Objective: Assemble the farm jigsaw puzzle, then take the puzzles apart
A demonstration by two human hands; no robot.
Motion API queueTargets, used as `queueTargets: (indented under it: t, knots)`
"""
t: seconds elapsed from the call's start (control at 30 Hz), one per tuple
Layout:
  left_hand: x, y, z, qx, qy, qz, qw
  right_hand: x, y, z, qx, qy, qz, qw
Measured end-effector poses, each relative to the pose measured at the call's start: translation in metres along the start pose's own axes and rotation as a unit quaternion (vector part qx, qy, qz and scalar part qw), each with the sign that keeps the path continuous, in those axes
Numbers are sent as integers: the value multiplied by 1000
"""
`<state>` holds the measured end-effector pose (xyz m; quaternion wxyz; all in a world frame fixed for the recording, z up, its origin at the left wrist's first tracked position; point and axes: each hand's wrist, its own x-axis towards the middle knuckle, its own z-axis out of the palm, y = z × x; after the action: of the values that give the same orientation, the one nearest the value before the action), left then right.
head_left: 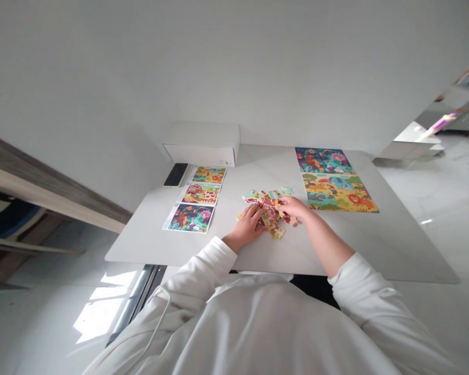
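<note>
A heap of colourful jigsaw puzzle pieces (271,216) lies loose on the white table, several of them overlapping. My left hand (249,227) rests over the left side of the heap, open, with its fingers apart and touching pieces. From the right, my right hand (293,207) reaches into the upper part of the heap. Its fingers are drawn together at an orange-toned piece (275,203); the fingertips are small and partly hidden. Pale green pieces (273,195) lie along the far edge of the heap, and a yellowish one (278,233) at the near edge.
Two assembled-looking puzzle pictures (340,192) lie at the right, one above the other. Three printed picture cards (200,194) form a column at the left, beside a dark-screened phone (176,175). Behind them, a white box (201,154) stands against the wall on the table (140,239).
</note>
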<state>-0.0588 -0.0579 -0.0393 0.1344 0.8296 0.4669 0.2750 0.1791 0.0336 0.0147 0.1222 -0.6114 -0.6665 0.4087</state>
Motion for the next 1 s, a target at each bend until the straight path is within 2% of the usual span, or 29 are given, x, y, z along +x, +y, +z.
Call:
queueTargets:
  t: [0.13, 0.23, 0.43, 0.53, 0.67, 0.8, 0.9, 0.93, 1.0]
  knots:
    - [1, 3, -1, -21, 9, 20, 1000, 5, -13, 8, -31, 38, -10, 999]
    - [2, 4, -3, -37, 8, 22, 999, 2, -22, 13, -33, 41, -32, 998]
    - [3, 4, -2, -77, 5, 40, 996, -5, -37, 23, 71, 38, -30, 996]
    - [4, 3, -4, -85, 4, 54, 995, -4, -37, 26, 95, 39, -62, 993]
    - [9, -4, -13, -64, 24, 22, 997, -1, -25, 12, 89, 79, -86, 989]
    - [21, -22, -20, -10, 61, -35, 997, -5, -5, -10, -61, 156, -68, 984]
    - [33, -35, -19, 28, 34, -50, 998, -18, 0, -8, -149, 218, -151, 953]
    - [38, -38, -17, 39, 25, -56, 997, -24, 0, -1, -157, 214, -199, 944]
    - [49, -43, -14, 60, 21, -81, 995, -36, -1, 17, -180, 150, -284, 930]
